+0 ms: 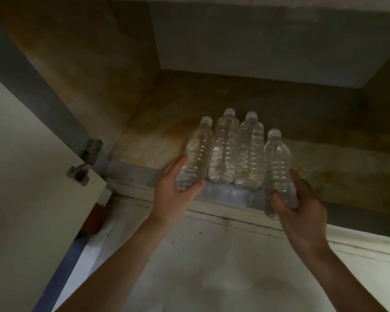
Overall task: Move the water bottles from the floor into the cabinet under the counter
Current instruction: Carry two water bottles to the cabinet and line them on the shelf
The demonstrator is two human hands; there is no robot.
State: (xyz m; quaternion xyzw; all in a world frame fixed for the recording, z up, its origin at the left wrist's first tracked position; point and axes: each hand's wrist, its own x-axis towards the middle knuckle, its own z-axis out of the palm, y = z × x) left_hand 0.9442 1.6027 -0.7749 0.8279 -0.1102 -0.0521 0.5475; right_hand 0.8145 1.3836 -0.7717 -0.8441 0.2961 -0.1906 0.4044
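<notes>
We're peering into a dim cabinet (pixel 313 140) with a stained brown bottom, door (pixel 27 176) open on the left and pale scuffed floor (pixel 212 255) out front. The middle bottles (pixel 225 149) stand at its front edge. Our left hand (pixel 173 194) grips the left bottle (pixel 198 152), and our right hand (pixel 302 206) grips the right bottle (pixel 277 158).

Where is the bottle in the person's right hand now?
Head view, right of centre: the right hand holds the bottle at the front edge of the cabinet, rightmost of four.
</notes>
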